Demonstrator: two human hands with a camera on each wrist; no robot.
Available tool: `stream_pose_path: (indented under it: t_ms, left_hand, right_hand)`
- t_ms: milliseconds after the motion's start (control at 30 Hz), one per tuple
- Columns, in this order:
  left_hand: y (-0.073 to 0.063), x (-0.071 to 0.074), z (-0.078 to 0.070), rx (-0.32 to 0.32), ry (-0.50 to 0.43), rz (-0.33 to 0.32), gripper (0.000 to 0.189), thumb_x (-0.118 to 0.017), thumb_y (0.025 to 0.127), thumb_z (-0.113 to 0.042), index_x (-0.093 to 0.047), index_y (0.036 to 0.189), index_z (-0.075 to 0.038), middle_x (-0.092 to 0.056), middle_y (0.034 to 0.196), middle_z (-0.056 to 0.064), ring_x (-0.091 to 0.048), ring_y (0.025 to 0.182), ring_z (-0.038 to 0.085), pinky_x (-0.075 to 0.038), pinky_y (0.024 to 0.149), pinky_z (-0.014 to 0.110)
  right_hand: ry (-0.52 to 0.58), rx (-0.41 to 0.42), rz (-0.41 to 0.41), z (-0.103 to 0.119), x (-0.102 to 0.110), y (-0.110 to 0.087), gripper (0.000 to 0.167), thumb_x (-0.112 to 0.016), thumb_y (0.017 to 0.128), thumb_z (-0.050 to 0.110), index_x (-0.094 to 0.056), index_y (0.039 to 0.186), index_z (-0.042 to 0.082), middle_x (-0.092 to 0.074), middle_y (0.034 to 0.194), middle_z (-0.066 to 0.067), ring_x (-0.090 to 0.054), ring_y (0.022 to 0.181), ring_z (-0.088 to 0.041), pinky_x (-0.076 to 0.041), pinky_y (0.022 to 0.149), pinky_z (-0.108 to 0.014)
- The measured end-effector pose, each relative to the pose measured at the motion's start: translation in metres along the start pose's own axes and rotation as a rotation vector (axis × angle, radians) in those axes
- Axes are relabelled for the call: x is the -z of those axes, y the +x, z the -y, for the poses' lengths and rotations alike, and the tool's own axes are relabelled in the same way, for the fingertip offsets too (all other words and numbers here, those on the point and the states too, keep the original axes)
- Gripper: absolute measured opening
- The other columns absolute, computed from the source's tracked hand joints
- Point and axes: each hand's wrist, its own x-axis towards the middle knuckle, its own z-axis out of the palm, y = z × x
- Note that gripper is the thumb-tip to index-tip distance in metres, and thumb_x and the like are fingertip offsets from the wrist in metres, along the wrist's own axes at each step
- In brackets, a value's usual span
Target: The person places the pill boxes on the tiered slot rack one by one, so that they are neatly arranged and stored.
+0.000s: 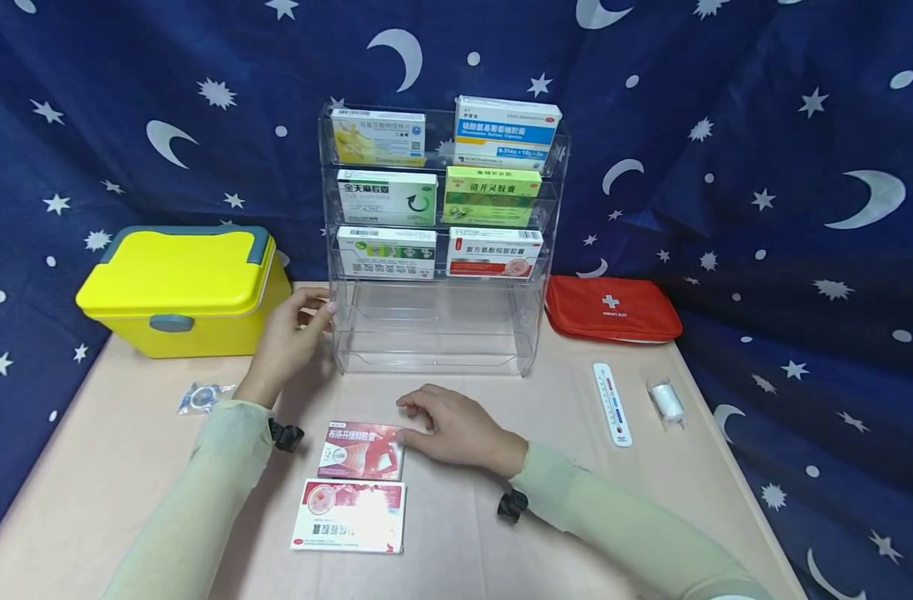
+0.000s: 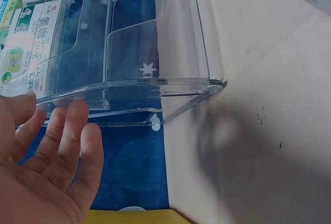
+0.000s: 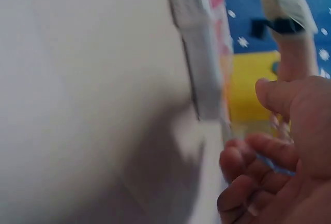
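Note:
A clear tiered display rack (image 1: 433, 362) stands at the table's centre with medicine boxes on its upper three tiers. My left hand (image 1: 291, 337) is at the rack's left side; in the left wrist view the left fingers (image 2: 67, 141) are loosely bent against or very near the side panel. Two boxes lie on the table before me: a pink-red medicine box (image 1: 362, 450) and, nearer, a white and red medicine box (image 1: 348, 517). By the pink-red box's right edge is my right hand (image 1: 456, 429), fingers loosely curled, thumb over its corner; contact is unclear. The right wrist view is blurred.
A yellow lidded case (image 1: 178, 279) stands left of the rack, with a small clear packet (image 1: 203, 398) in front. To the right are a red first-aid pouch (image 1: 614, 310), a white thermometer (image 1: 612, 404) and a wrapped bandage roll (image 1: 666, 402). A patterned blue cloth hangs behind.

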Motion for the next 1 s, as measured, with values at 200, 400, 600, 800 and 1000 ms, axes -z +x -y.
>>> stream_pose_path:
  t_ms: [200,400,600,800,1000]
  left_hand:
    - [0.0,-0.001,0.0,-0.002,-0.007,0.01,0.037,-0.06,0.104,-0.03,-0.061,0.13,-0.003,-0.066,0.113,0.016,-0.064,0.087,0.028,-0.05,0.07,0.026]
    - [0.0,0.0,-0.002,0.0,-0.014,0.01,0.036,-0.06,0.105,-0.029,-0.061,0.13,-0.004,-0.066,0.114,0.016,-0.065,0.088,0.029,-0.05,0.07,0.026]
    - [0.0,0.001,-0.003,0.006,-0.014,0.01,0.036,-0.06,0.105,-0.029,-0.06,0.131,-0.004,-0.066,0.115,0.014,-0.064,0.088,0.027,-0.051,0.071,0.03]
    - [0.0,0.001,-0.002,0.005,-0.012,0.009,0.036,-0.06,0.105,-0.029,-0.06,0.131,-0.004,-0.065,0.114,0.014,-0.065,0.088,0.027,-0.051,0.073,0.032]
    - [0.0,0.0,-0.002,0.02,-0.015,0.021,0.038,-0.06,0.104,-0.031,-0.06,0.131,-0.004,-0.065,0.115,0.014,-0.065,0.089,0.027,-0.052,0.072,0.031]
  right_hand:
    - [-0.106,-0.018,0.042,0.005,-0.026,0.0,0.054,-0.071,0.092,0.051,-0.066,0.13,0.014,-0.061,0.113,0.006,-0.056,0.093,-0.003,-0.05,0.078,-0.022]
    - [-0.104,-0.028,0.052,0.005,-0.027,0.0,0.044,-0.07,0.093,0.051,-0.069,0.123,0.019,-0.059,0.112,0.009,-0.056,0.096,-0.003,-0.051,0.078,-0.024]
    - [-0.088,-0.046,-0.013,-0.001,-0.019,0.006,0.041,-0.07,0.095,0.045,-0.068,0.126,0.018,-0.06,0.115,0.007,-0.054,0.086,-0.003,-0.048,0.067,-0.023]
    - [-0.095,-0.091,-0.112,-0.01,-0.012,0.012,0.038,-0.073,0.093,0.039,-0.067,0.125,0.019,-0.056,0.104,0.009,-0.05,0.078,-0.005,-0.044,0.059,-0.022]
    - [-0.105,-0.078,-0.18,-0.014,-0.011,0.01,0.036,-0.073,0.092,0.034,-0.064,0.123,0.02,-0.056,0.11,0.01,-0.053,0.081,-0.007,-0.047,0.064,-0.023]
